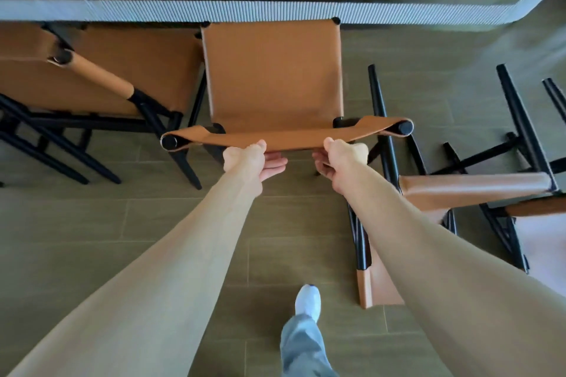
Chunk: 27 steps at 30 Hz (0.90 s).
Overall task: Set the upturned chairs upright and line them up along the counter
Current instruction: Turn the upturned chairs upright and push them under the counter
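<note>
A view looking down from a person's head at a tiled floor (171,223) in front of a counter (245,11) with a pale ribbed edge running across the top.

At far left, one tan leather chair (101,82) with a black frame is standing at the counter, its seat tucked against the ribbed edge and its backrest roll angling toward the viewer.

Just beside it, in the middle, a second upright chair (272,76) is sitting with the front of its seat meeting the counter edge. Its leather backrest strap (284,135) is stretching between two black posts nearest the viewer.

The left hand (254,159) is gripping this strap from below, thumb on the top edge and fingers curling underneath. The right hand (340,159) is gripping the same strap a little further right in the same way, thumb on top and fingers wrapping under. Both bare forearms are reaching forward from the bottom corners.

Between the arms, low in the view, one foot in a white sock (307,300) and a grey trouser leg (303,346) is stepping onto the floor.

At right, two more chairs are lying upturned, away from the counter: one overturned chair (376,285) is resting partly behind the right forearm with black legs pointing toward the counter, and another upturned chair (477,190) is lying at far right, legs sticking up.
</note>
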Each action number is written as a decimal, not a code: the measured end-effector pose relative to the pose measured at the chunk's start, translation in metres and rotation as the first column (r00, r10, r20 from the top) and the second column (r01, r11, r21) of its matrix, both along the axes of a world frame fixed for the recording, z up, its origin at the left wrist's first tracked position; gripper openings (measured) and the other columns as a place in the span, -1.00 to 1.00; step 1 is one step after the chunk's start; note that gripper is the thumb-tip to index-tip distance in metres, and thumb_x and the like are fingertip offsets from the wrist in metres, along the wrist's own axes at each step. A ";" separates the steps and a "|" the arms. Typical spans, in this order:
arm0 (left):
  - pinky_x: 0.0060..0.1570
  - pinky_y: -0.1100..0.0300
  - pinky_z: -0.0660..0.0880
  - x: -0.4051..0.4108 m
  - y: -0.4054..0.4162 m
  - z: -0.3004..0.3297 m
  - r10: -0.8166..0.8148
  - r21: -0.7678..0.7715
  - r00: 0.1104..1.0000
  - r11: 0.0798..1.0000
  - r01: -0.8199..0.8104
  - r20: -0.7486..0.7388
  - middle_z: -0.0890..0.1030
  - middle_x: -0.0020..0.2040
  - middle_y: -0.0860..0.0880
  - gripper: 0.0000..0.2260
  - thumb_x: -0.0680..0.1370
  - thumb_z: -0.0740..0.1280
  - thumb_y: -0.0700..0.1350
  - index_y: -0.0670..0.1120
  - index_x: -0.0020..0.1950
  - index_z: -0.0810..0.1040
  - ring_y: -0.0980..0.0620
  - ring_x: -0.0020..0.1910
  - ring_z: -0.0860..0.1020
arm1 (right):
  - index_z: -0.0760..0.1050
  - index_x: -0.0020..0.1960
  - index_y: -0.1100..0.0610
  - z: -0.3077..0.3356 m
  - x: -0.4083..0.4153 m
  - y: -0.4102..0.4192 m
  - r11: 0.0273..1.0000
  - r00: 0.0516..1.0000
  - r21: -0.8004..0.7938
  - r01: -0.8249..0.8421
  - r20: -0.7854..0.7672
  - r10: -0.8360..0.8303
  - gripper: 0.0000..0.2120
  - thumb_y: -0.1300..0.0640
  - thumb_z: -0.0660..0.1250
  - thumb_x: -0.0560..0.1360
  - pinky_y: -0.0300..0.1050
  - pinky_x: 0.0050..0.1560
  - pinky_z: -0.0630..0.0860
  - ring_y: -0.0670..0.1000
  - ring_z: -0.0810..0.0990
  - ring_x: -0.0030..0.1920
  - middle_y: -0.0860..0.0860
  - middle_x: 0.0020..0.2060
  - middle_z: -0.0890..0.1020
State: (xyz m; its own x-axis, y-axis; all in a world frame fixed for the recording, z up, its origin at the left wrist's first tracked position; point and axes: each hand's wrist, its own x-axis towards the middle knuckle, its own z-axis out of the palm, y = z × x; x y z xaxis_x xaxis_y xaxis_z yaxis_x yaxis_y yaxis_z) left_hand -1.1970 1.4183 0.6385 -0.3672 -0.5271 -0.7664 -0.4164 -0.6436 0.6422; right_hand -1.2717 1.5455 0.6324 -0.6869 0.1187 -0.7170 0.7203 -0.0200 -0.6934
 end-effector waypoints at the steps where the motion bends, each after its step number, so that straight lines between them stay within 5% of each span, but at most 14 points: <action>1: -0.19 -0.12 0.69 -0.015 -0.010 0.004 -0.018 -0.003 1.000 1.000 0.018 0.005 0.67 -0.13 -0.32 -0.89 0.64 0.30 -0.28 -0.23 -0.06 0.43 -0.21 -0.25 0.73 | 0.50 -0.15 0.15 0.004 -0.014 -0.008 1.000 1.000 0.019 -0.014 -0.014 0.014 -0.88 0.25 0.31 0.57 -0.25 -0.48 0.53 -0.04 0.62 -0.44 0.08 -0.29 0.68; 7: -0.03 -0.11 0.67 -0.093 -0.064 0.009 -0.121 -0.086 0.992 0.989 0.124 0.037 0.72 -0.13 -0.21 -0.86 0.63 0.35 -0.16 -0.20 0.11 0.47 -0.16 -0.21 0.74 | 0.45 -0.12 0.04 0.010 -0.093 -0.061 0.984 0.989 0.146 -0.105 -0.091 0.119 -0.90 0.18 0.29 0.56 -0.20 -0.40 0.61 -0.01 0.66 -0.23 0.03 -0.09 0.68; 13: 0.25 -0.20 0.53 -0.152 -0.104 0.009 -0.166 -0.098 0.985 0.981 0.170 0.048 0.72 -0.14 -0.12 -0.74 0.62 0.37 -0.09 -0.18 0.26 0.49 -0.12 -0.23 0.73 | 0.45 -0.09 0.07 0.010 -0.153 -0.099 0.977 0.986 0.184 -0.106 -0.108 0.127 -0.95 0.19 0.28 0.53 -0.14 -0.30 0.65 0.00 0.62 -0.23 0.04 -0.06 0.66; 23: -0.07 -0.11 0.68 -0.178 -0.124 0.012 -0.201 -0.048 0.975 0.977 0.207 0.098 0.69 0.01 -0.17 -0.74 0.59 0.41 -0.20 -0.27 0.23 0.50 -0.14 -0.15 0.73 | 0.42 -0.04 0.05 0.001 -0.176 -0.111 0.950 0.985 0.286 -0.127 -0.076 0.155 -0.96 0.11 0.27 0.58 0.02 -0.13 0.69 -0.02 0.61 -0.28 0.00 -0.16 0.60; 27: -0.04 -0.12 0.67 -0.174 -0.110 0.022 -0.290 -0.180 0.933 0.927 0.329 0.212 0.68 0.06 -0.18 -0.69 0.66 0.29 0.02 -0.23 0.19 0.50 -0.14 -0.13 0.71 | 0.41 -0.07 0.07 0.017 -0.171 -0.097 0.907 0.954 0.321 -0.274 -0.031 0.299 -0.79 -0.04 0.32 0.58 0.10 -0.09 0.70 0.02 0.67 -0.26 0.04 -0.14 0.65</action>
State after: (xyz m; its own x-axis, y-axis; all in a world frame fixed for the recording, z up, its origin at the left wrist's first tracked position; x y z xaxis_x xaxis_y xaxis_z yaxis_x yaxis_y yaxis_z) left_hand -1.3713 1.3080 0.6602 -0.4055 -0.5644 -0.7190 -0.6932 -0.3229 0.6444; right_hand -1.4431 1.4486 0.6494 -0.7766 0.1158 -0.6193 0.6064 0.4039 -0.6849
